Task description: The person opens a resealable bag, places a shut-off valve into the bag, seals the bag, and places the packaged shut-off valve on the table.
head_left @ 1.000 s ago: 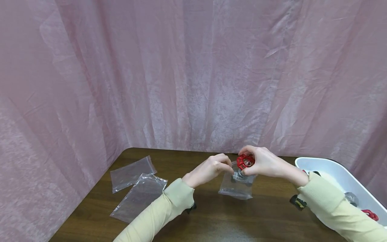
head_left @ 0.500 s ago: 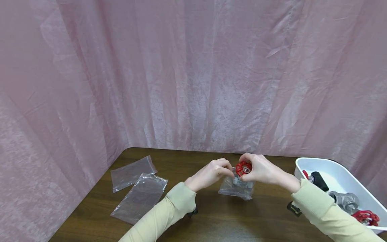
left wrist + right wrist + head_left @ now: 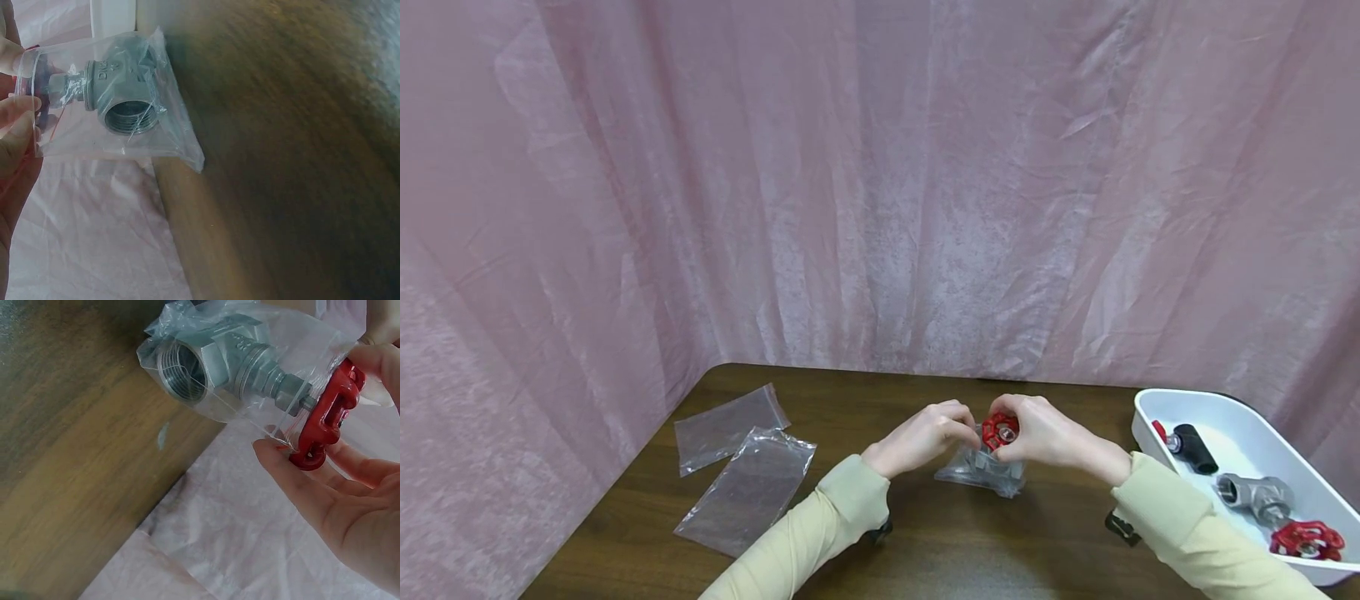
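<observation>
My right hand point(image 3: 1048, 433) grips the red handwheel point(image 3: 328, 415) of a metal gate valve point(image 3: 231, 359) by its rim. The valve's grey threaded body sits inside a clear plastic bag point(image 3: 75, 137), near its bottom, as both wrist views show. Around the handwheel lies the bag's mouth, with part of the wheel sticking out in the right wrist view. On the left side of the mouth, my left hand point(image 3: 925, 435) pinches the bag's edge; its fingertips are partly hidden in the head view. The bag's lower end is close to the wooden table.
Two flat clear bags point(image 3: 745, 492) point(image 3: 730, 429) overlap on the left of the wooden table point(image 3: 985, 558). At the right stands a white tray point(image 3: 1240, 412) with a black-bodied valve point(image 3: 1195, 447) and another grey valve with a red handwheel point(image 3: 1307, 540). A pink curtain point(image 3: 880, 208) hangs behind.
My right hand has lowered with the valve, which now sits deeper in the bag. My left hand has dropped slightly, still pinching the edge. The right sleeve has shifted left, uncovering more of the tray.
</observation>
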Motion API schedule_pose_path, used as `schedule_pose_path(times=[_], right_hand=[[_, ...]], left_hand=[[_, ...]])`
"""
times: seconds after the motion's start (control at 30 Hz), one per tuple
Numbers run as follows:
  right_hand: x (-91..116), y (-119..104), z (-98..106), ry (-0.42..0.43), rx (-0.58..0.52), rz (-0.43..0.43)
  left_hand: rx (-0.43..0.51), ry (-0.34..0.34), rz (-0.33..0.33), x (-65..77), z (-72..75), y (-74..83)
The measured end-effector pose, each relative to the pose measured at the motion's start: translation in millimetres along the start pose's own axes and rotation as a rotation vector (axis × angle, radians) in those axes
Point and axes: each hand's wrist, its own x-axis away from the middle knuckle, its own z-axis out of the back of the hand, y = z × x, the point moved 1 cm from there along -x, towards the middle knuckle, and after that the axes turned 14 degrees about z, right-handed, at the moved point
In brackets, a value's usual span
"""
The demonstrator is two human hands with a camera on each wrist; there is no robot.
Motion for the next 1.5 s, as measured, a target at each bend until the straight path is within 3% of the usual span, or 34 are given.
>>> schedule_pose_path(times=[0.67,0.8,0.9,1.03,1.27,1.37,1.5], right_hand=[[11,-2,-2,-0.009,0.030,-0.023],[17,-1,3,-0.003,0.025,-0.069],[22,0,6,-0.045,-0.035,-0.146],[27,1,9,-0.120,-0.253,-0.266],[33,6,13,-0.128,-0.631,-0.335],[34,9,12,-0.092,-0.695,-0.394],[37,11,8,-0.059,-0.682,-0.447]], left_hand=[[-0.028,-0.009,0.009,-1.3,-2.5,-2.1],[-0.037,-0.014,-0.002,-2.5,-3.6,-2.4],[-0.046,-0.010,0.001,-2.3,-3.7,-2.3],[-0.030,-0.008,0.006,-1.8,-3.4,-2.0],[-0.066,-0.022,0.002,-2.1,-1.4,-0.3],[-0.077,-0.023,0.010,-2.2,-1.1,0.1],[-0.076,-0.027,0.005,-3.0,-2.0,0.4]])
